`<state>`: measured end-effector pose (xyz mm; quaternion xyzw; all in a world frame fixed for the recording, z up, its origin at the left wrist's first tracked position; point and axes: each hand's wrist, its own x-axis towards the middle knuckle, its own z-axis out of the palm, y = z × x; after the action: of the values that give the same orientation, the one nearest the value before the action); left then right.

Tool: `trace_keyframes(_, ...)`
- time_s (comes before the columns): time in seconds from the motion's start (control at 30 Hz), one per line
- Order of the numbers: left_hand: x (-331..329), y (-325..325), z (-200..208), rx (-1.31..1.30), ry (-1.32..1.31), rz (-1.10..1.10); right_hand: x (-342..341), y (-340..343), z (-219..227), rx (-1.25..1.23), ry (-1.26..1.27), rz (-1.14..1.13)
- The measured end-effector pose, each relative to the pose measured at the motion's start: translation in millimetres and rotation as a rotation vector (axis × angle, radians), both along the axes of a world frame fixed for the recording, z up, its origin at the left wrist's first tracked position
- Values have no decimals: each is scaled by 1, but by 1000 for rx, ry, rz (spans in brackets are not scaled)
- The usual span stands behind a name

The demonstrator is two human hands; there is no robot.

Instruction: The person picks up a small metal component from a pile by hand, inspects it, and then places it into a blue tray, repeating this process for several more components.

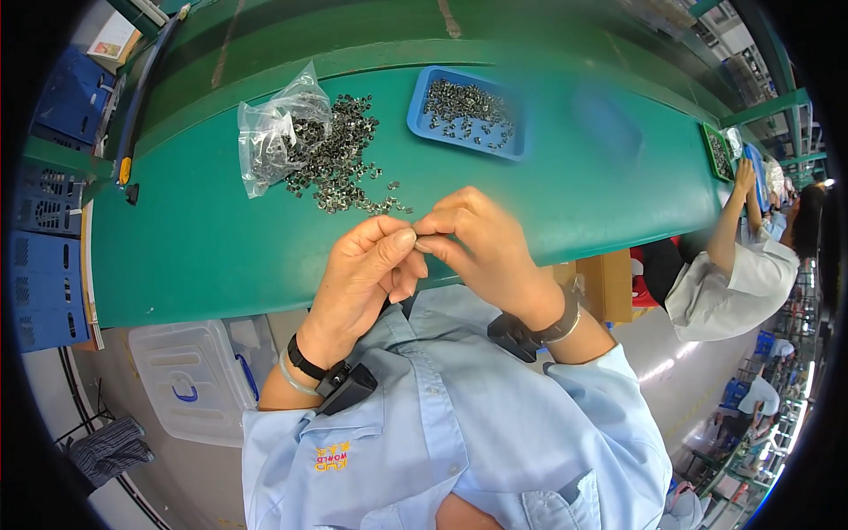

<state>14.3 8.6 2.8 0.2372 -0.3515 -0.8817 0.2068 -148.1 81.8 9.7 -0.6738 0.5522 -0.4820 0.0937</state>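
Note:
My left hand and my right hand meet fingertip to fingertip over the near edge of the green table. Both pinch at the same spot; whatever lies between the fingertips is too small and covered to make out. Just beyond my left hand spreads a pile of small shiny dark metal parts, with a few strays reaching toward my fingers. A clear plastic bag lies at the pile's left, some parts inside it. Farther off, to the right of the pile, a blue tray holds more small metal parts.
A lidded clear plastic box stands on the floor at left, below blue crates. A cardboard box sits under the table's right part. Another person sits at the right by a green tray. A green ledge runs along the back.

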Motion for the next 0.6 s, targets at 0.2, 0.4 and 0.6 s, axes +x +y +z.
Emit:
trace_keyframes(0.2,0,0,-3,-20,-13,9,3,1,0,3,-37,-7)
trace_keyframes(0.4,-1,2,-7,-45,-4,43,4,2,-2,8,-10,-51)
trace_keyframes(0.6,-3,2,-5,25,34,61,4,1,-5,-13,-22,-47)
